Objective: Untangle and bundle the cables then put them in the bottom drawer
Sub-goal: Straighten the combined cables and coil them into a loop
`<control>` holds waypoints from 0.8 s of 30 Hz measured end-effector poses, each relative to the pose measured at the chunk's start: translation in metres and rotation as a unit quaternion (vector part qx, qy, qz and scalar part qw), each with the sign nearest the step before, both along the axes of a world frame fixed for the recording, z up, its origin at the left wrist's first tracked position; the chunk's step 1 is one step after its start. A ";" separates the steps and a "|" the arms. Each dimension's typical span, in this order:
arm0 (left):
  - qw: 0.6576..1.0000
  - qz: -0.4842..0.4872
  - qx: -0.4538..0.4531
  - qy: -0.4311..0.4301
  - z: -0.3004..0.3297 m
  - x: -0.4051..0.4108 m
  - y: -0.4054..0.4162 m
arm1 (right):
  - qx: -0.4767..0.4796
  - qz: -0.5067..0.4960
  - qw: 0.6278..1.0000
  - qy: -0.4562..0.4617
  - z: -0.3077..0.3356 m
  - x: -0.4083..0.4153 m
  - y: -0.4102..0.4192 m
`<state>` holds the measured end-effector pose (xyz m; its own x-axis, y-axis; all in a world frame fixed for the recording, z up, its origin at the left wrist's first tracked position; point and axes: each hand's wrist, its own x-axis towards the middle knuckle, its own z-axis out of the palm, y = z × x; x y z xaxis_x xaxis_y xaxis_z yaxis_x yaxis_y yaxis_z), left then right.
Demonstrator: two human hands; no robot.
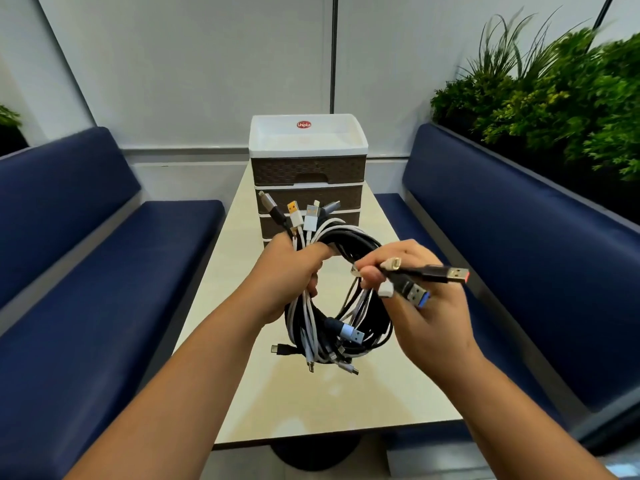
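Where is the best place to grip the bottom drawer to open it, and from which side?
Probably its front handle recess, approached from the front. The upper drawers show a notch at the front's lower edge; the bottom drawer is mostly hidden behind the cables, so its own notch cannot be seen.

Bottom drawer (313, 242) of the drawer unit (308, 174) mostly hidden behind the cable coil (337, 306) & left hand (289, 271); can't tell if open. Left fingers (313, 284) wrap into the coil, tips mostly out of sight. Which plug belongs to which cable: can't tell, strands overlap. Plants (554, 91) at right blurred, cut by frame edge. Both forearms cut at bottom edge. Counter (298, 403) base mostly hidden under top.
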<state>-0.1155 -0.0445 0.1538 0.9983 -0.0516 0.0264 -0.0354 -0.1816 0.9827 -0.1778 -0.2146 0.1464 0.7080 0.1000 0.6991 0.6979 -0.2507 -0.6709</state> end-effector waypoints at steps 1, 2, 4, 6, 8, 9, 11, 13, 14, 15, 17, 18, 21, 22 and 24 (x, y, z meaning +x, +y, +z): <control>1.000 0.008 -0.005 -0.007 0.000 0.000 -0.001 | -0.025 0.011 1.000 -0.012 -0.002 -0.004 0.000; 1.000 0.011 -0.006 -0.013 0.001 -0.002 -0.003 | -0.056 0.020 0.998 -0.024 -0.004 -0.008 0.000; 1.000 0.009 -0.007 -0.019 0.001 -0.004 -0.006 | -0.104 0.028 0.994 -0.030 -0.007 -0.014 -0.001; 1.000 0.005 -0.006 -0.022 0.000 -0.007 -0.009 | -0.124 0.023 0.991 -0.051 -0.002 -0.015 -0.006; 0.999 -0.007 0.011 -0.033 0.001 -0.011 -0.011 | -0.107 0.003 0.991 -0.080 0.010 -0.013 -0.014; 0.999 -0.017 0.019 -0.042 0.003 -0.013 -0.011 | -0.075 -0.008 0.994 -0.077 0.018 -0.011 -0.019; 0.998 -0.032 0.018 -0.058 0.008 -0.019 -0.012 | 0.046 0.002 0.999 -0.009 0.034 -0.009 -0.026; 0.997 -0.044 -0.015 -0.067 0.017 -0.026 -0.013 | 0.209 0.038 0.973 0.094 0.049 -0.009 -0.033; 0.996 -0.053 -0.034 -0.071 0.021 -0.029 -0.012 | 0.265 0.053 0.952 0.141 0.054 -0.008 -0.037; 0.994 -0.062 -0.046 -0.075 0.024 -0.033 -0.012 | 0.297 0.063 0.935 0.181 0.058 -0.006 -0.040; 0.991 -0.091 -0.051 -0.084 0.030 -0.039 -0.012 | 0.336 0.071 0.903 0.260 0.061 0.000 -0.045; 0.989 -0.107 -0.054 -0.086 0.032 -0.042 -0.012 | 0.342 0.063 0.886 0.306 0.061 0.004 -0.046; 0.985 -0.132 -0.049 -0.096 0.036 -0.048 -0.014 | 0.304 0.045 0.843 0.441 0.051 0.013 -0.046; 0.985 -0.136 -0.038 -0.100 0.037 -0.049 -0.015 | 0.289 0.051 0.832 0.471 0.046 0.016 -0.045; 0.984 -0.143 -0.005 -0.103 0.038 -0.050 -0.016 | 0.260 0.056 0.822 0.504 0.037 0.019 -0.043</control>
